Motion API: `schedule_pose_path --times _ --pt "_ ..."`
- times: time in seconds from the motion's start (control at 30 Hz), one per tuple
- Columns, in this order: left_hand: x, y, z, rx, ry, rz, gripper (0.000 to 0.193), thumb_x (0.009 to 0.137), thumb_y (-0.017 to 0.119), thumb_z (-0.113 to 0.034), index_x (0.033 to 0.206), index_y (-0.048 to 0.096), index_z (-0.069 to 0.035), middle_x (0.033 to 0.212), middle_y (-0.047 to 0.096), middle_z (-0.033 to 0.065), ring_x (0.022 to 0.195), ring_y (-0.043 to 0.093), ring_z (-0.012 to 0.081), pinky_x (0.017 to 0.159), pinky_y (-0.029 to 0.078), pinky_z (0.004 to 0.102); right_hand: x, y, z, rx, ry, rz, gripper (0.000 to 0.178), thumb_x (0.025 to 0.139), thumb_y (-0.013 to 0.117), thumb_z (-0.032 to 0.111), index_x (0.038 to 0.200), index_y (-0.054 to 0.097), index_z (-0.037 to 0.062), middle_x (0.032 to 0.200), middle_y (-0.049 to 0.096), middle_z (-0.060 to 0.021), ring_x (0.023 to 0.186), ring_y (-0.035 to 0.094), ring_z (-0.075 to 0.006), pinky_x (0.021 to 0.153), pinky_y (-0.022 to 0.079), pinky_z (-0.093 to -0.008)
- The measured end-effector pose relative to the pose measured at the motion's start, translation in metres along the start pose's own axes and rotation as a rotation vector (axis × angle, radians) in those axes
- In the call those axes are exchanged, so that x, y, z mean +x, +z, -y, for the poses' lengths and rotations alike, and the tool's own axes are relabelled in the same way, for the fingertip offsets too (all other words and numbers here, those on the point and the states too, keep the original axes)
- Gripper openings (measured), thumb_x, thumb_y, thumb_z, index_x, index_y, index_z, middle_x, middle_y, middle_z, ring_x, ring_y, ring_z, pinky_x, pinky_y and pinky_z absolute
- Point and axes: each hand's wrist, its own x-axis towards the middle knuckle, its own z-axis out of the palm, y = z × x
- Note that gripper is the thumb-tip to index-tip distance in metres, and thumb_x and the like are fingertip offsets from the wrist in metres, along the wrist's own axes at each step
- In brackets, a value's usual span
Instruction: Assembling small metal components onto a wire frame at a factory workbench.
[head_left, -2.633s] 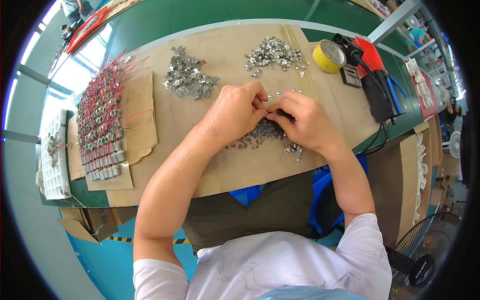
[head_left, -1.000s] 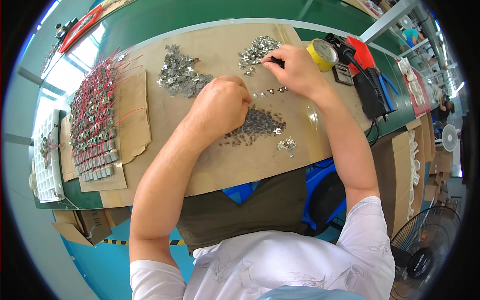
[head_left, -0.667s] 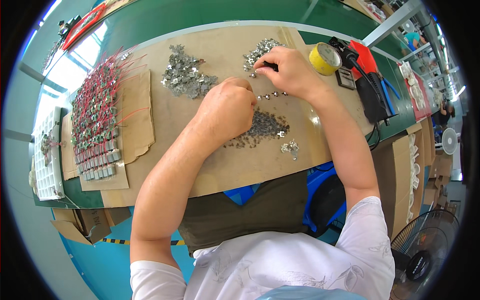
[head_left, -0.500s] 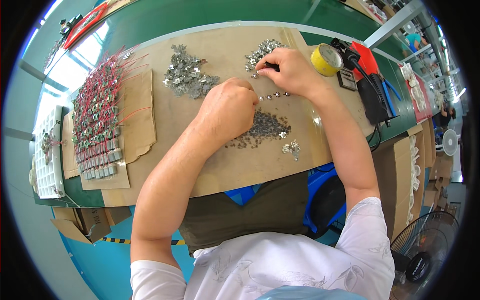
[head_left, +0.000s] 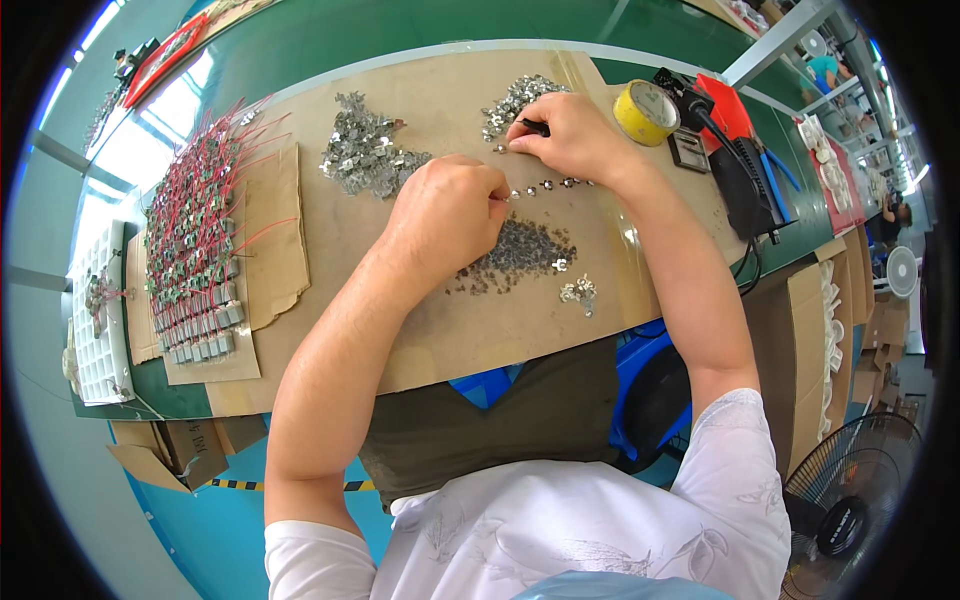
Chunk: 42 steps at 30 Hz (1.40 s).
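Left hand (head_left: pixel 450 205): fingers curled inward over the brown sheet (head_left: pixel 340 240), just beside the left end of a row of small silvery parts (head_left: pixel 547 185); whether anything is pinched in them cannot be told.

Right hand (head_left: pixel 575 135): thumb and forefinger grasping a slim dark object (head_left: pixel 535 128), at the near edge of a heap of shiny metal pieces (head_left: pixel 520 98), beyond the row.

Dark small parts (head_left: pixel 525 250): one spread heap, nearer the body than the row. Silvery cluster (head_left: pixel 578 292): small, at that heap's near right.

Grey metal pieces (head_left: pixel 365 150): one large heap, beyond the left hand and to its left.

Red-wired assemblies (head_left: pixel 190 240): many, packed together on cardboard, far left; white gridded tray (head_left: pixel 105 330) outside them.

Yellow tape roll (head_left: pixel 646 112): one, right of the right hand.

Green surface (head_left: pixel 185 402): lies beneath the brown sheet.
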Motion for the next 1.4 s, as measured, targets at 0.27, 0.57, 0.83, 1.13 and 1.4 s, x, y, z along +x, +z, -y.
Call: schedule_pose_path --times 0.27,0.57,0.83,1.13,1.4 --pt "0.0 0.006 0.007 -0.063 -0.027 0.006 0.013 0.082 0.078 -0.002 0.094 0.079 0.001 0.092 0.074 0.0159 0.08 0.074 0.0293 0.076 0.061 0.0374 -0.001 -0.005 0.003 0.016 0.048 0.026 0.018 0.085 0.079 0.02 0.094 0.08 0.0044 0.087 0.077 -0.014 0.078 0.071 -0.0245 0.074 0.055 -0.0375" --pt "0.001 -0.004 0.007 -0.045 -0.043 0.037 0.014 0.082 0.079 -0.007 0.094 0.08 0.0 0.092 0.072 0.0155 0.082 0.074 0.0291 0.078 0.06 0.0381 -0.002 -0.01 -0.009 0.108 0.069 0.061 0.019 0.081 0.08 0.02 0.092 0.08 0.0042 0.087 0.078 -0.0148 0.081 0.074 -0.0259 0.077 0.058 -0.0378" --pt "0.0 0.004 0.008 -0.035 0.02 0.017 0.013 0.084 0.078 -0.008 0.095 0.082 -0.004 0.089 0.071 0.013 0.082 0.07 0.0325 0.076 0.057 0.0409 -0.005 -0.014 -0.004 0.098 0.088 0.062 0.018 0.081 0.081 0.02 0.092 0.081 0.0053 0.085 0.078 -0.0125 0.076 0.072 -0.0223 0.074 0.057 -0.0355" --pt "0.001 0.004 0.01 -0.004 0.003 0.016 0.011 0.086 0.076 -0.009 0.093 0.081 -0.003 0.09 0.072 0.0136 0.083 0.07 0.0325 0.077 0.058 0.0415 -0.003 -0.009 -0.006 0.051 0.047 0.01 0.017 0.081 0.08 0.022 0.088 0.081 0.0057 0.083 0.078 -0.013 0.077 0.074 -0.0228 0.074 0.058 -0.0364" --pt "0.007 -0.004 0.015 -0.05 -0.073 -0.127 0.012 0.086 0.075 -0.007 0.095 0.081 -0.002 0.09 0.074 0.0143 0.078 0.073 0.0295 0.076 0.059 0.0383 -0.007 -0.012 0.016 0.077 0.184 0.116 0.021 0.083 0.082 0.022 0.087 0.08 0.0009 0.075 0.075 -0.0086 0.067 0.067 -0.0134 0.065 0.054 -0.0319"
